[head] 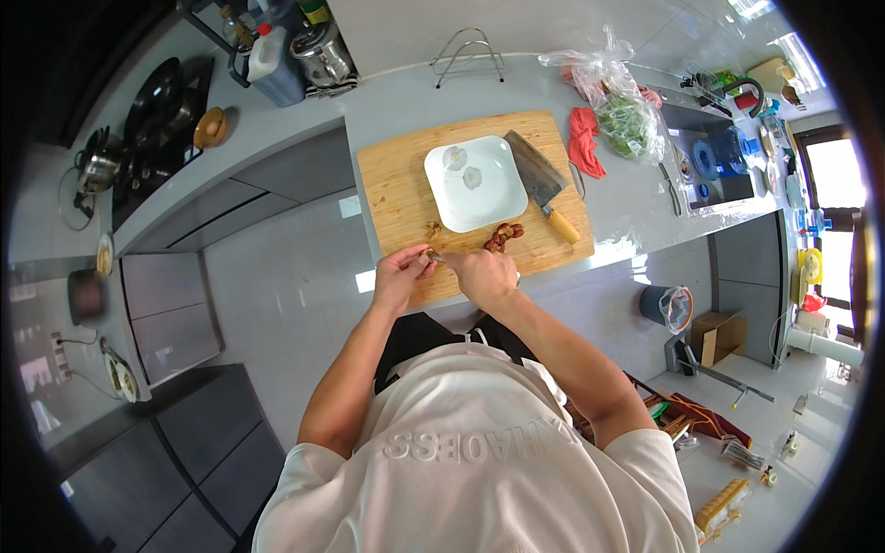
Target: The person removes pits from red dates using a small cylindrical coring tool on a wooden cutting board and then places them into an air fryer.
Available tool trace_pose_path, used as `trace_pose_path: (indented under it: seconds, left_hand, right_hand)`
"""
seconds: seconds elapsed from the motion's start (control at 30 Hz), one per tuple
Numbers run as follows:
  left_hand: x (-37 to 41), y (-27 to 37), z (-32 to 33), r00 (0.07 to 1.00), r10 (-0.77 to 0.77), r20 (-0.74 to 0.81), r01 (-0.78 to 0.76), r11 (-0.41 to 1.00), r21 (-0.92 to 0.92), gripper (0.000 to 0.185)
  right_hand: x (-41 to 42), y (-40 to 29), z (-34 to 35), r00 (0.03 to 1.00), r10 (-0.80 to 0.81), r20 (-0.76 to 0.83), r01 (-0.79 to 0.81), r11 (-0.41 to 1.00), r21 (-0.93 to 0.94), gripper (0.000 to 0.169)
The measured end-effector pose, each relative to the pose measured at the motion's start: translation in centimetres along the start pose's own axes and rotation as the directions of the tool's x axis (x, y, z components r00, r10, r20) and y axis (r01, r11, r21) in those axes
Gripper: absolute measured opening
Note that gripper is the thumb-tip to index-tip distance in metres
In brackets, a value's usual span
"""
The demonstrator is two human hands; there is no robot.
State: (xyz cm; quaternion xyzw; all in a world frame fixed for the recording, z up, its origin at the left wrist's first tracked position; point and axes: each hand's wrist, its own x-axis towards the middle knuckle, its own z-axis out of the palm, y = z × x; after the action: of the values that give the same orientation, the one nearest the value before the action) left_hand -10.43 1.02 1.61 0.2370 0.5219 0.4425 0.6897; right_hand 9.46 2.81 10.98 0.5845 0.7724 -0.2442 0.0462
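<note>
My left hand point(401, 271) pinches a small brown piece point(430, 253), perhaps dried fruit, over the near edge of the wooden cutting board point(397, 186). Closed around what looks like a small knife point(437, 257), my right hand point(484, 274) holds its metal tip against that piece; the handle is mostly hidden in the palm. Just beyond my right knuckles lies a cluster of dark red dried dates point(503, 237). Small brown scraps point(433, 229) sit beyond my left fingertips. A white square dish point(477, 193) rests on the board, and a cleaver point(543, 181) with a wooden handle lies to its right.
Right of the board are a red cloth point(585, 143), a plastic bag of greens point(626, 124) and a sink point(722, 193). A wire rack point(470, 59) stands behind. A brown bowl point(210, 128) is near the stove point(162, 131) at left. A lined bin point(667, 307) stands below, right.
</note>
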Motion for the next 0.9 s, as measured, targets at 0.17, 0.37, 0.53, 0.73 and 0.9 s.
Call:
trace_pose_path:
  seconds: [0.17, 0.37, 0.53, 0.73, 0.9]
  left_hand:
    - [-0.6, 0.7, -0.3, 0.998, -0.035, 0.054, 0.039, 0.997, -0.065, 0.027]
    - [0.4, -0.7, -1.4, 0.99, 0.121, 0.068, -0.139, 0.882, 0.451, 0.028]
    - [0.4, -0.8, -0.7, 0.928, 0.35, 0.126, -0.322, 0.584, 0.746, 0.025]
    - [-0.1, -0.5, -0.2, 0.885, 0.438, 0.157, -0.356, 0.421, 0.834, 0.025]
    - [-0.7, 0.0, 0.3, 0.909, 0.39, 0.149, -0.302, 0.368, 0.879, 0.028]
  right_hand:
    - [-0.4, 0.7, 0.2, 0.999, -0.016, -0.036, 0.019, 0.997, 0.077, 0.03]
    - [-0.3, 0.1, 0.0, 0.997, 0.001, 0.08, 0.0, 1.0, -0.006, 0.044]
    - [0.0, 0.4, 0.7, 0.997, -0.036, 0.075, 0.039, 0.999, -0.035, 0.046]
    - [0.2, 0.9, 1.8, 0.997, -0.078, 0.029, 0.078, 0.997, -0.02, 0.04]
    - [0.7, 1.0, 2.2, 0.99, -0.131, 0.054, 0.135, 0.986, -0.098, 0.036]
